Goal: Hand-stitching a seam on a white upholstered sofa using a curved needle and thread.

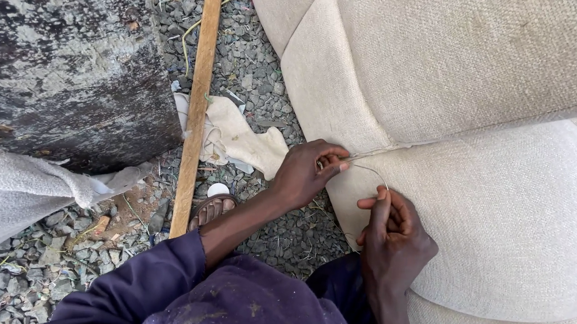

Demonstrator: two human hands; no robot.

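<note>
A large piece of furniture upholstered in cream woven fabric (489, 196) fills the right side, with a seam where two padded sections meet. My left hand (308, 173) pinches the fabric at the near end of that seam, fingers closed on it. My right hand (391, 240) rests on the lower padded section and holds a thin curved needle (374, 173) that arcs from its fingertips toward the seam. Any thread on the needle is too fine to make out.
Grey gravel (254, 65) covers the ground. A long wooden strip (198, 101) lies across it beside cream fabric scraps (236, 138). A dark weathered slab (65, 58) and grey cloth (8, 196) stand at left. My sandalled foot (212, 209) shows below.
</note>
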